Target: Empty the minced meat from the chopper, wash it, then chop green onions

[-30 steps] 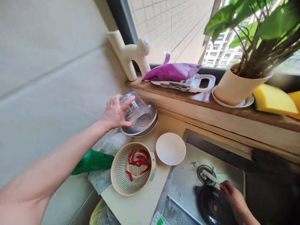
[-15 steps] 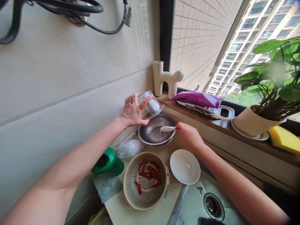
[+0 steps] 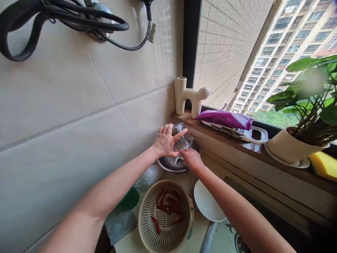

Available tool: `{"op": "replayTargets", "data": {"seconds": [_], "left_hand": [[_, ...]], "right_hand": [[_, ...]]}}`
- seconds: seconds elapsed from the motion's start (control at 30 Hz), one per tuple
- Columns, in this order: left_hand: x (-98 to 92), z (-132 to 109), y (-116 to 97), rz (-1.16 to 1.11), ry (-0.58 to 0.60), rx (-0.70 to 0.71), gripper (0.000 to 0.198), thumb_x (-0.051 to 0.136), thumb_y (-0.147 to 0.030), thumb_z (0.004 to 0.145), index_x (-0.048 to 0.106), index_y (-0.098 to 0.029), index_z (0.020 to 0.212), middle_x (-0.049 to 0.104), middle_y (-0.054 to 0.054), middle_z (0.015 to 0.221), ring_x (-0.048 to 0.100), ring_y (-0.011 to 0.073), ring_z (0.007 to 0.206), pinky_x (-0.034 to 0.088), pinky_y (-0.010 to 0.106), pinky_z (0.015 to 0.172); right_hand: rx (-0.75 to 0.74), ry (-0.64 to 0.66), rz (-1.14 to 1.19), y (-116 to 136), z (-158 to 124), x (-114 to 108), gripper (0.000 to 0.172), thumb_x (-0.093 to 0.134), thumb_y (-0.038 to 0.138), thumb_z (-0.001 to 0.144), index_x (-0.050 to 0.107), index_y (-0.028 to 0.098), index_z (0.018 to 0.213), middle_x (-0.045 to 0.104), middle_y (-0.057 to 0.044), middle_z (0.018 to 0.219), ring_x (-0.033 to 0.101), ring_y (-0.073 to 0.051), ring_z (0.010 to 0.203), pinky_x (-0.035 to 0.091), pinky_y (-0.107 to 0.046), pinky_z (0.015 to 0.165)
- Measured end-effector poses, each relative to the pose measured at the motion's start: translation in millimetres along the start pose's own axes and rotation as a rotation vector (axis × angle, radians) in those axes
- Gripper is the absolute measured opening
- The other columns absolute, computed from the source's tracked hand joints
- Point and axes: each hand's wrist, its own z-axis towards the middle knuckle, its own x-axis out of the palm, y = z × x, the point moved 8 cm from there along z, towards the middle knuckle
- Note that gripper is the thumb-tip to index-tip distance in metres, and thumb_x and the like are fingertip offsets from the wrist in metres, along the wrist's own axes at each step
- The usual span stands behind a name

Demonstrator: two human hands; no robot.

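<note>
My left hand [image 3: 165, 142] grips a clear glass bowl [image 3: 182, 138], upside down and tilted, just above a metal strainer bowl [image 3: 171, 164] in the counter's far corner. My right hand [image 3: 191, 159] reaches under the glass bowl into the strainer, fingers curled around a small white utensil whose tip [image 3: 179, 161] shows inside the strainer. Nearer me stands a beige slotted colander [image 3: 165, 215] with several red chillies [image 3: 168, 206]. A white dish [image 3: 207, 201] lies to its right.
A green bottle [image 3: 129, 199] and a crumpled plastic bag [image 3: 147, 175] lie left of the colander. The wooden sill holds a white cat-shaped figure [image 3: 190, 96], a purple bag [image 3: 225, 118] on a white slicer, a potted plant [image 3: 297, 140] and a yellow sponge [image 3: 323, 165]. Black hose hangs on the tiled wall.
My right hand came from the sink with the white utensil to the strainer and now sits under the glass bowl. My left hand lowered the glass bowl closer over the strainer. The view tilted up.
</note>
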Motion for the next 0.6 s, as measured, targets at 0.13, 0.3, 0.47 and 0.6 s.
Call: {"op": "replayTargets", "data": {"seconds": [0.13,0.3,0.47,0.6], "left_hand": [[29.9,-7,-8,-0.027,0.044,0.008,0.108,0.08,-0.047,0.056,0.03,-0.033,0.15,0.035,0.017,0.143,0.032,0.0426,0.129,0.026,0.052,0.104],[63.7,-21,-15,-0.02,0.075,0.003,0.105,0.081,-0.042,0.055,0.034,-0.035,0.148,0.037,0.017,0.144,0.033,0.0439,0.13,0.025,0.054,0.105],[81.1,-27,-28,-0.002,0.109,0.02,0.104,0.083,-0.039,0.056,0.035,-0.037,0.148,0.038,0.018,0.145,0.034,0.045,0.133,0.024,0.057,0.106],[79.1,-26,-35,0.01,0.114,0.038,0.101,0.084,-0.035,0.057,0.037,-0.036,0.147,0.039,0.018,0.146,0.036,0.0436,0.133,0.024,0.057,0.107]], "right_hand": [[0.078,-0.235,0.154,-33,-56,-17,0.028,0.041,0.02,0.096,0.067,0.02,0.104,0.072,-0.007,0.101,0.065,-0.02,0.093,0.051,-0.032,0.083],[0.247,-0.404,0.439,-80,-153,0,0.03,0.043,0.034,0.094,0.071,0.023,0.097,0.074,-0.007,0.095,0.069,-0.021,0.088,0.055,-0.033,0.079],[0.523,-0.36,0.62,-104,-243,46,0.037,0.048,0.05,0.087,0.074,0.025,0.094,0.075,-0.009,0.099,0.071,-0.024,0.088,0.058,-0.032,0.075],[0.694,-0.318,0.679,-108,-310,88,0.036,0.054,0.056,0.078,0.076,0.029,0.089,0.076,-0.006,0.096,0.072,-0.026,0.087,0.06,-0.033,0.073]]}}
